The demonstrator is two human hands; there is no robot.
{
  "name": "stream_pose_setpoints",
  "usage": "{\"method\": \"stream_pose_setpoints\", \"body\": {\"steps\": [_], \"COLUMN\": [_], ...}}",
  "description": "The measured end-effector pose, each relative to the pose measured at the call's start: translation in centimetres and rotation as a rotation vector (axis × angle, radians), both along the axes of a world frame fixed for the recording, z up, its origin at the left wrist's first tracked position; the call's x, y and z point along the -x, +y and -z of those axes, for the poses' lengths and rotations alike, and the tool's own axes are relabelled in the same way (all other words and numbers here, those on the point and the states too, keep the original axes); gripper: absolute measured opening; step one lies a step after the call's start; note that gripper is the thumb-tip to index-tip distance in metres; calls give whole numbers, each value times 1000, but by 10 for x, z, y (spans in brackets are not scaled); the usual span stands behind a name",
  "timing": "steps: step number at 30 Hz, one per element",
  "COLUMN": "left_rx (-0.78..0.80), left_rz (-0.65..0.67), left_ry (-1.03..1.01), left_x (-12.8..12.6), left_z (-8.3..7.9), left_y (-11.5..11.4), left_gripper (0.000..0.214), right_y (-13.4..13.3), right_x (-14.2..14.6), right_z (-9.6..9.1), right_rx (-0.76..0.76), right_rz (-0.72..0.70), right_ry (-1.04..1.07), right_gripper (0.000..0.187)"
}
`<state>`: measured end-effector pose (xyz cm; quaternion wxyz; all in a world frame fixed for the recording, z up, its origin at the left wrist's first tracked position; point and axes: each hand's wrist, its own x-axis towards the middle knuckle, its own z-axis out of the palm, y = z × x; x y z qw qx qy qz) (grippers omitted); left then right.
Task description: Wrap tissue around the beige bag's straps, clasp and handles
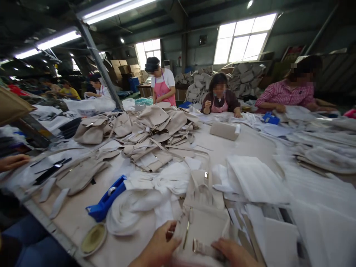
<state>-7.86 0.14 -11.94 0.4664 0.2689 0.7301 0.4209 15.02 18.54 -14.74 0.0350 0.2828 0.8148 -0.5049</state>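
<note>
A beige handbag [204, 218] with gold metal fittings lies flat on the table right in front of me. My left hand [160, 246] grips its left edge, fingers curled onto the fabric. My right hand [232, 252] pinches the bag's strap with the gold buckle [198, 246] at the lower edge. White tissue paper [144, 202] is bunched to the left of the bag.
A blue tape dispenser [107, 198] and a round tape roll [94, 238] sit near the table's left edge. A heap of beige bag parts [150, 135] fills the table's middle. White sheets [258, 181] lie at right. Several people work at the far side; another person's hand [12, 162] rests at left.
</note>
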Motion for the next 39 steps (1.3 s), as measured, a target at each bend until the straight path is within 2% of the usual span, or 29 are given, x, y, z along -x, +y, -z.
{"method": "stream_pose_setpoints", "body": {"steps": [2,5,8,11,13,15,17,20,23,28,32,36,39], "left_rx": [28,91,95,69,61,69,116,151,132,139,118,-83,-162], "left_rz": [-47,-97,-146,-190,-184,-157,-143,-118,-31,33,39,17,40], "left_ry": [100,256,373,422,425,421,391,322,284,256,275,369,193], "left_x": [-18,-34,-45,-52,-52,-47,-37,-18,-2,13,13,2,-9], "left_z": [4,1,-14,-29,-30,-20,-3,20,29,31,29,15,5], "left_y": [9,25,24,4,-12,-21,-22,-12,0,14,16,15,20], "left_gripper": [40,24,19,29,35,41,47,50,44,36,28,26,28], "right_y": [3,5,2,-3,-7,-12,-15,-16,-12,-10,-15,-11,-5], "right_x": [-11,-25,-39,-51,-53,-48,-38,-24,-18,-14,-10,-4,3], "right_z": [-1,-4,-6,-8,-3,7,22,41,46,31,23,16,1], "right_rx": [12,-27,17,114,158,173,200,253,250,63,-233,-611,-727], "right_rz": [-21,99,177,265,300,314,334,385,420,406,275,83,64], "right_ry": [2,29,172,282,309,292,224,132,100,-34,-136,-138,-53], "right_gripper": [22,6,21,38,43,47,48,48,47,48,28,29,19]}}
